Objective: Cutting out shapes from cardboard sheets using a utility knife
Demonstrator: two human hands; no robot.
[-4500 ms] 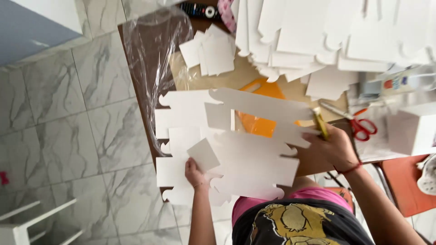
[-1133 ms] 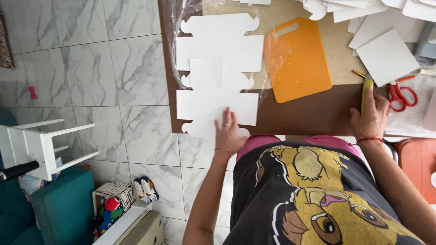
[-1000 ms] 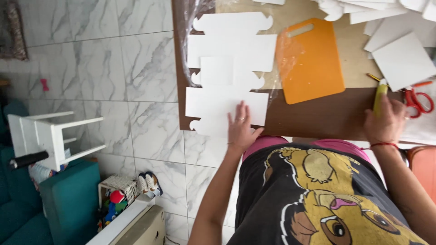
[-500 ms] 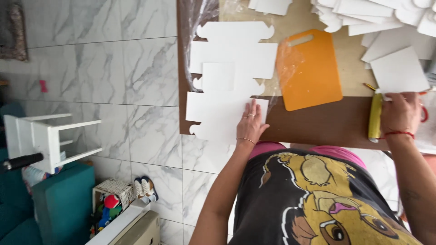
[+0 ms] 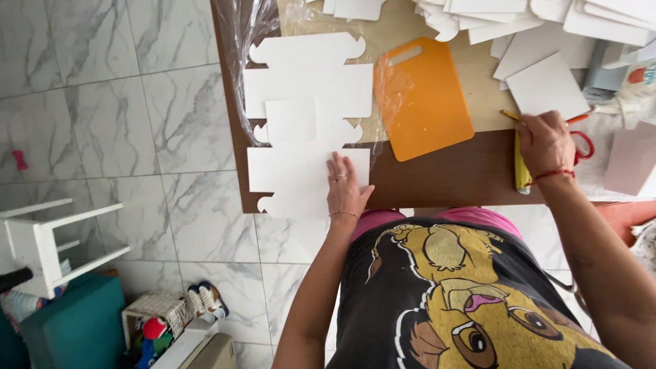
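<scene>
A large white die-cut cardboard sheet (image 5: 307, 102) lies flat at the table's left end, with a small white square card (image 5: 291, 120) on top of it. My left hand (image 5: 346, 188) presses flat on the sheet's near part, fingers spread. Farther right, my right hand (image 5: 547, 143) rests on the table over a yellow utility knife (image 5: 521, 174), its fingers curled around the knife's upper end. Red-handled scissors (image 5: 583, 140) and a pencil (image 5: 509, 115) lie beside that hand.
An orange cutting board (image 5: 424, 99) lies mid-table on crinkled clear plastic film (image 5: 246, 27). Stacks of white cardboard pieces (image 5: 519, 20) fill the far right. The brown table (image 5: 444, 181) ends left over marble floor tiles. A white stool (image 5: 48, 239) and a toy basket (image 5: 154, 321) stand on the floor.
The view drifted left and up the table. My left hand slid onto the sheet's near part and flattened there. My right hand moved up the yellow knife toward the scissors.
</scene>
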